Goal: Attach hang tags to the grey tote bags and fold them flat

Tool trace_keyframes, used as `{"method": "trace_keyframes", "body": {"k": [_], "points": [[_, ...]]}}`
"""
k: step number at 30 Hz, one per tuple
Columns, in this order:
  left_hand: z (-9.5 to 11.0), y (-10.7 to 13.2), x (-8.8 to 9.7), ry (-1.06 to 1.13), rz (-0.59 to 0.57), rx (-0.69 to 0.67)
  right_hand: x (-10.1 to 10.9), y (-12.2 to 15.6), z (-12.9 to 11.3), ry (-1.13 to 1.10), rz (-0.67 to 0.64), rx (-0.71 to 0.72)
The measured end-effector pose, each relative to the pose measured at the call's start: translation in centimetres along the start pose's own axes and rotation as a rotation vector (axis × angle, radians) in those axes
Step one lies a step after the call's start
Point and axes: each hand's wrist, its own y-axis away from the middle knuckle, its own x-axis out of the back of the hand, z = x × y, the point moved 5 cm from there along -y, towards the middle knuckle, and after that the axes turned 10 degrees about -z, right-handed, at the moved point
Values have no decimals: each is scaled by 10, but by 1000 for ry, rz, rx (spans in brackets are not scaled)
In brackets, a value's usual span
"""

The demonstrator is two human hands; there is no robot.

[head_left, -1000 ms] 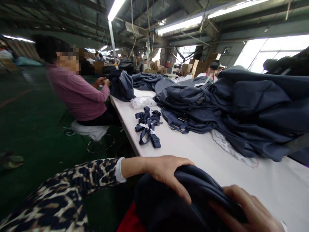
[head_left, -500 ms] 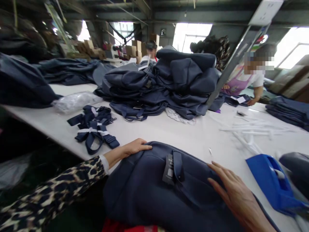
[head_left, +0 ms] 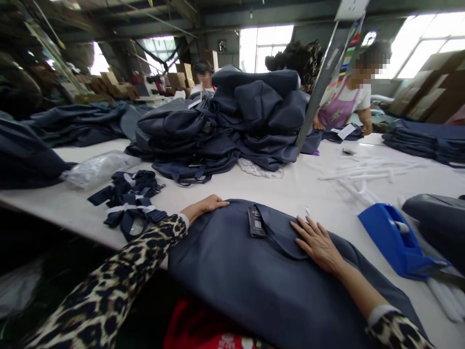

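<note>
Left: flat straps (head_left: 140,200), bundled with white bands (head_left: 124,208), seemingly against tangling. Lower centre: left hand (head_left: 206,205) on upper edge of bag (head_left: 236,261), likely steadying; fingers partly hidden, cannot tell if pinching. Bag smooth, navy, rounded, overhanging table (head_left: 263,186). Right hand (head_left: 319,245) spread across bag, apparently flattening. Right: blue, angular dispenser (head_left: 387,237).

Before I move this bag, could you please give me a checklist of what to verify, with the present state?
1. Left hand on the bag's upper edge: ok.
2. Right hand laid open on the bag: ok.
3. Bag wholly over the table: not ok, near side extends past the edge.
4. Blue tape dispenser apart from the bag: ok.
5. Left sleeve clear of strap bundle: cannot tell, they overlap in view.
</note>
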Motion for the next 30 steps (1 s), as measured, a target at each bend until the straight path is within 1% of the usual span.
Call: {"method": "trace_keyframes", "body": {"k": [2, 4, 6, 8, 9, 10, 11, 12, 13, 14, 15, 16, 18, 20, 21, 23, 25, 27, 28, 30], "points": [[8, -7, 6, -118, 25, -16, -1, -11, 5, -7, -15, -14], [19, -5, 10, -237, 70, -36, -2, -17, 5, 3, -16, -10], [38, 5, 11, -339, 152, -84, -4, -18, 4, 16, -7, 0], [66, 18, 2, -417, 244, -175, -5, -17, 3, 21, 7, 1], [82, 24, -8, -441, 272, -234, -5, -16, 2, 20, 11, 2], [98, 29, -22, -471, 277, -310, -5, -16, 2, 17, 13, 4], [112, 33, -40, -511, 255, -396, -5, -15, 2, 14, 14, 7], [123, 35, -60, -570, 208, -492, -5, -15, 2, 9, 15, 9], [130, 36, -82, -666, 141, -594, -4, -14, 2, 3, 16, 11], [131, 36, -102, -760, 73, -664, -4, -14, 3, -2, 18, 12], [126, 34, -119, -846, 14, -703, -4, -13, 3, -7, 19, 13], [118, 31, -132, -917, -27, -712, -4, -13, 3, -11, 20, 15], [98, 23, -145, -989, -53, -681, -6, -13, 4, -15, 22, 22], [83, 18, -147, -1022, -33, -672, -7, -14, 4, -15, 30, 24], [79, 17, -146, -1035, -21, -678, -7, -15, 4, -15, 32, 23], [77, 17, -144, -1055, 4, -695, -3, -17, 2, -23, 17, 16], [80, 19, -143, -1069, 27, -710, 11, -13, -1, -54, -8, -5], [84, 23, -144, -1082, 38, -727, 36, 6, -7, -146, 18, -35], [86, 25, -145, -1088, 42, -741, 52, 23, -12, -232, 56, -51], [88, 30, -148, -1094, 41, -783, 81, 69, -27, -481, 156, -90]]}}
